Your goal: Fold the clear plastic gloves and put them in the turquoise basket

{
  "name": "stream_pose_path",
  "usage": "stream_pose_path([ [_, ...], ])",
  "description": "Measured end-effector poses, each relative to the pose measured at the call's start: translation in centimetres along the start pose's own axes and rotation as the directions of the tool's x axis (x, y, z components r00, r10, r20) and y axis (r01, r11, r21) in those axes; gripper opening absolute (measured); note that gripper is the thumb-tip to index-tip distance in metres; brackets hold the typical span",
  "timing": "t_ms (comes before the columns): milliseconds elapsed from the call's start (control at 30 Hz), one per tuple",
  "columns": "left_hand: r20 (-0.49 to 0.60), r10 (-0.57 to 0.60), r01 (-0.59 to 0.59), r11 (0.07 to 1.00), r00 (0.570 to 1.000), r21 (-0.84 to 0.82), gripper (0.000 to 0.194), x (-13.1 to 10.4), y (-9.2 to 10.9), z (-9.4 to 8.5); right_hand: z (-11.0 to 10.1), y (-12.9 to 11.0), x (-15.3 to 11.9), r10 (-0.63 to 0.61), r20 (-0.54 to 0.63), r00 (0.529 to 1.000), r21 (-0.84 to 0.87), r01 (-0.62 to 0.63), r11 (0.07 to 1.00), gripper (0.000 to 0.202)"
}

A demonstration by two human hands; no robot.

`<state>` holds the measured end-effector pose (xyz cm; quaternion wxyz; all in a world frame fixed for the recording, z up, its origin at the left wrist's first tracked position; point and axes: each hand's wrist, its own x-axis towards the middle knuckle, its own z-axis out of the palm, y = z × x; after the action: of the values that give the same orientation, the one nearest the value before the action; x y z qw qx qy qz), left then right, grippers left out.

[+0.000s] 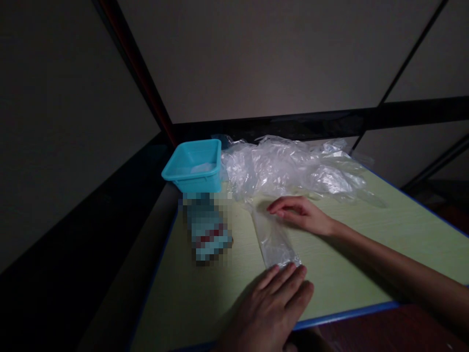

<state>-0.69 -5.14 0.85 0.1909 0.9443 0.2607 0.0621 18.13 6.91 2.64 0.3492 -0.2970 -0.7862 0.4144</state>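
Pale panels (256,63) stand behind your table (414,225), which has a light yellowish top and a blue edge. Across its far side spreads a crumpled heap of clear plastic (273,168), shiny in places. Your left hand (273,308) lies palm down close to you, its fingers straight and spread only slightly, their tips at the near end of a clear plastic bag (275,242). A turquoise basket (196,184) stands at the table's far left corner, just beside the heap. In front of it is an item blurred into blocks (208,227), greenish with a dark red band; you can't make out what it is. The bag lies flat on the table right of that item, stretching from your left fingertips toward the heap. Your right hand (304,215) is at its right side, near the far end, fingers curled; whether they pinch the plastic, I cannot tell. Inside the basket lies a small pale piece (203,167).
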Motion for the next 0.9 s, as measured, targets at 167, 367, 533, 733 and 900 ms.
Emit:
stream_pose_path([
  [167,0.044,-0.088,0.094,0.984,0.995,-0.153,0.08,-0.4,0.4,-1.0,-0.7,-3.0,-5.1,-0.081,0.198,0.977,-0.332,0.145,0.932,0.018],
  [367,0.07,-0.267,0.275,0.902,0.961,-0.332,0.098,-1.1,0.9,-1.2,0.2,-3.6,-7.7,-0.127,0.326,0.937,-0.617,0.312,0.722,0.025],
  [533,0.111,-0.282,0.301,0.843,0.953,-0.446,0.104,-0.8,0.6,-2.3,0.8,-3.0,-7.8,-0.16,0.318,0.934,-0.708,0.346,0.616,0.022],
  [733,0.087,-0.254,0.266,0.858,0.963,-0.44,0.103,-0.5,0.6,-3.1,1.1,-3.2,-7.8,-0.282,0.303,0.91,-0.796,0.404,0.451,0.02],
  [900,-0.01,-0.224,0.202,0.895,0.974,-0.399,0.101,-0.5,0.7,-2.6,1.4,-3.1,-8.2,-0.255,0.319,0.913,-0.821,0.4,0.408,0.02],
])
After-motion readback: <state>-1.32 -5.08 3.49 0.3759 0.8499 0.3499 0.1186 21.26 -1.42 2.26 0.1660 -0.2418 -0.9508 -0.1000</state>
